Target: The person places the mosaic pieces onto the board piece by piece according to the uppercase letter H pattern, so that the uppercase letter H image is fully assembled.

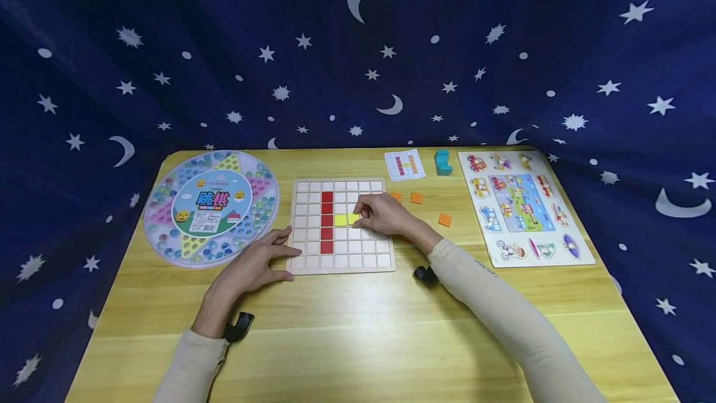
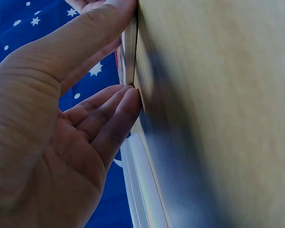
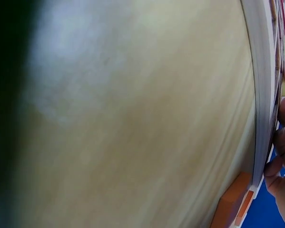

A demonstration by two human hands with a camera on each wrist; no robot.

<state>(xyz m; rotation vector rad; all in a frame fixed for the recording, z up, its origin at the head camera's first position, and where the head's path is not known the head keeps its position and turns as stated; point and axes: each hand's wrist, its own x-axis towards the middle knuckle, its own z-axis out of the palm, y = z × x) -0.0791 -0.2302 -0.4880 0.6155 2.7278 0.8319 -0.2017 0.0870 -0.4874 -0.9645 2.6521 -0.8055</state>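
Observation:
A wooden grid board (image 1: 344,268) lies flat on the table, with a column of red square tiles (image 1: 327,221) set in its cells. One yellow tile (image 1: 340,221) sits beside the middle of that column. My right hand (image 1: 383,213) reaches over the board from the right, its thumb and fingertips pinching a second yellow tile (image 1: 352,219) in the neighbouring cell. At the board's left edge rests my left hand (image 1: 257,260), fingers and thumb spread along the rim. In the left wrist view its fingertips (image 2: 130,97) touch the board's side.
Orange tiles (image 1: 444,220) lie right of the board, one partly behind my right hand. Beyond them are a pattern card (image 1: 404,165) and a teal block (image 1: 443,162). A round marble game (image 1: 211,209) stands left; a picture puzzle board (image 1: 526,209) lies right. A starry cloth hangs behind the table.

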